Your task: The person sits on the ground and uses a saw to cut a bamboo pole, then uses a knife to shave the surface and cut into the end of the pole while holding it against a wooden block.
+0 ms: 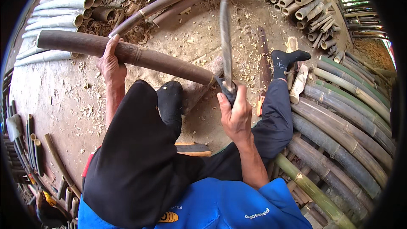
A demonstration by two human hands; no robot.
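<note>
Head view shows the left hand (pixel 109 62) with fingers closed over a dark bamboo pole (pixel 127 53) lying across the dirt floor (pixel 63 97). Right hand (pixel 235 114) grips the handle of a long blade (pixel 225 38), raised just beside the pole's cut end.

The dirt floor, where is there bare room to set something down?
The dusty dirt floor is open left of the left hand, below the brown bamboo pole it grips. Another patch lies between that pole and the long machete in the right hand. The bamboo stacks on the right and top left are crowded.
</note>
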